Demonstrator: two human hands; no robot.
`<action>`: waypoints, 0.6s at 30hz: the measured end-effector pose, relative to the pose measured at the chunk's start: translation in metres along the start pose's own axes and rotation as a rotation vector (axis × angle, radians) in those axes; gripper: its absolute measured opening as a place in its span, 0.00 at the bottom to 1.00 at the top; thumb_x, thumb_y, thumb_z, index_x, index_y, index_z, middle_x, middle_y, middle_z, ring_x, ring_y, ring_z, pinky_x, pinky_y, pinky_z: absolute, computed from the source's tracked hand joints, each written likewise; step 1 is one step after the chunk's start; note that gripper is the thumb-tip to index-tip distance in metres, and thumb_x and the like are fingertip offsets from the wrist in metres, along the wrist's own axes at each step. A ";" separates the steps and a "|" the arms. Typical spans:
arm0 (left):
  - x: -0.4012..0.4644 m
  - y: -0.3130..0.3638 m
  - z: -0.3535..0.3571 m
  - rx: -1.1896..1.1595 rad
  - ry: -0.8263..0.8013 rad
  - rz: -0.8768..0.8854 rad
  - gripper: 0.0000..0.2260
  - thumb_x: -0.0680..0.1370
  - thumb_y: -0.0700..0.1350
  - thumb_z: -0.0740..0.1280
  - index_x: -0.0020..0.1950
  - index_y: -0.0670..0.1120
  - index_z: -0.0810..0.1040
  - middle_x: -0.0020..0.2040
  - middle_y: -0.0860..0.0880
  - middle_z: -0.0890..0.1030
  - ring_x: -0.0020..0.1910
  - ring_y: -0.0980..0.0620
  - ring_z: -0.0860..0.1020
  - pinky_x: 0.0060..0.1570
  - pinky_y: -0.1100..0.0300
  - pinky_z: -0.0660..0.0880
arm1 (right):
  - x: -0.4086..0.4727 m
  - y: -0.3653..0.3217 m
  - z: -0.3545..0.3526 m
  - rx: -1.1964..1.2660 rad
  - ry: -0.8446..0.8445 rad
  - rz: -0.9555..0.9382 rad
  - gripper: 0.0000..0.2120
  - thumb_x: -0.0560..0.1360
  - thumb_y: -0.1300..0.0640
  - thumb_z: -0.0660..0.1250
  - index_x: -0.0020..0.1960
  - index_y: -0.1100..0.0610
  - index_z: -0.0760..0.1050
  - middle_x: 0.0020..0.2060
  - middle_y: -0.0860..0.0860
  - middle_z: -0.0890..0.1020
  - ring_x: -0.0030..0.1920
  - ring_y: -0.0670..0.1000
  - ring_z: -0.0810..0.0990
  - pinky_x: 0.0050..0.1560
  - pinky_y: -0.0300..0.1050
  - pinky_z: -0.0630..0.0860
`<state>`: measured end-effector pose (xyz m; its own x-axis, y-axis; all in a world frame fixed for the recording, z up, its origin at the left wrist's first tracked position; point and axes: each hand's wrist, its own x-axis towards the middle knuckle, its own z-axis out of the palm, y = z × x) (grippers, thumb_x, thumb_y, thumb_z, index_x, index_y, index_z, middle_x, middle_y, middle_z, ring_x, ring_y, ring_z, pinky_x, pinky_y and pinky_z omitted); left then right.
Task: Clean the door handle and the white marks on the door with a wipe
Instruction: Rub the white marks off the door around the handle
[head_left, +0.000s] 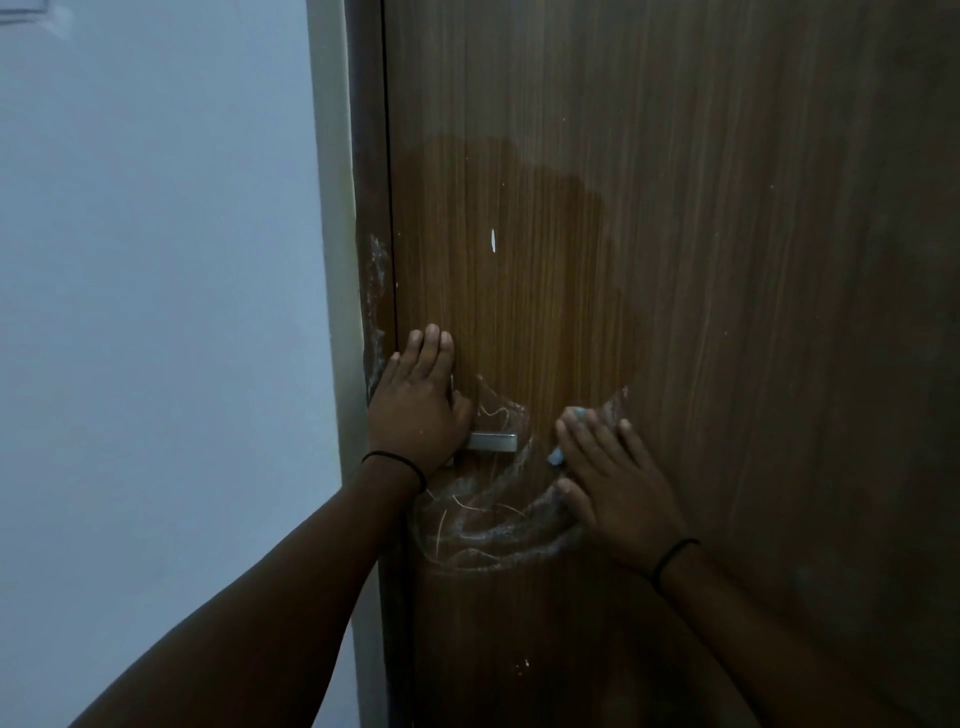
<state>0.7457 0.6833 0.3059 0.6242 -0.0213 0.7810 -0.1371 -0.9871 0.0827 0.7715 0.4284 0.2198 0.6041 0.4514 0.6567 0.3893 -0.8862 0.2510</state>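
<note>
A brown wooden door (675, 260) fills the right of the view. Its silver lever handle (493, 442) sticks out at mid height. My left hand (418, 410) lies flat on the door over the handle's base, fingers pointing up. My right hand (615, 475) presses a pale wipe (556, 457) flat against the door just right of the handle; only small bits of the wipe show past my fingers. White chalky marks (488, 535) smear the door under and around the handle. A darker damp patch (519, 234) spreads above.
The door frame (371, 291) at the left carries more white smears beside my left hand. A small white fleck (493, 240) sits higher on the door. A pale wall (156, 312) takes up the left side.
</note>
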 end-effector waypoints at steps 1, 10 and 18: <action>0.000 0.000 0.000 -0.002 -0.002 -0.002 0.29 0.81 0.52 0.56 0.79 0.47 0.50 0.80 0.48 0.51 0.79 0.50 0.47 0.76 0.54 0.45 | -0.001 0.007 -0.003 0.010 0.015 0.050 0.29 0.83 0.41 0.41 0.80 0.53 0.47 0.79 0.50 0.48 0.79 0.48 0.42 0.77 0.54 0.43; -0.002 0.004 0.002 -0.029 -0.006 -0.035 0.30 0.81 0.53 0.56 0.79 0.46 0.50 0.80 0.48 0.51 0.79 0.50 0.47 0.77 0.52 0.48 | 0.006 -0.013 0.001 0.045 -0.025 0.013 0.31 0.82 0.38 0.37 0.80 0.53 0.45 0.79 0.50 0.46 0.78 0.47 0.39 0.78 0.56 0.44; -0.006 0.002 0.002 -0.017 -0.027 -0.022 0.30 0.81 0.53 0.55 0.80 0.46 0.49 0.80 0.48 0.50 0.79 0.50 0.47 0.77 0.53 0.47 | 0.027 0.017 -0.025 0.105 0.095 0.201 0.32 0.82 0.38 0.38 0.80 0.54 0.41 0.79 0.50 0.43 0.78 0.49 0.38 0.78 0.56 0.42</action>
<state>0.7437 0.6807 0.3001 0.6479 -0.0038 0.7617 -0.1355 -0.9846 0.1103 0.7767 0.4229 0.2598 0.6109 0.2507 0.7510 0.3406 -0.9395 0.0367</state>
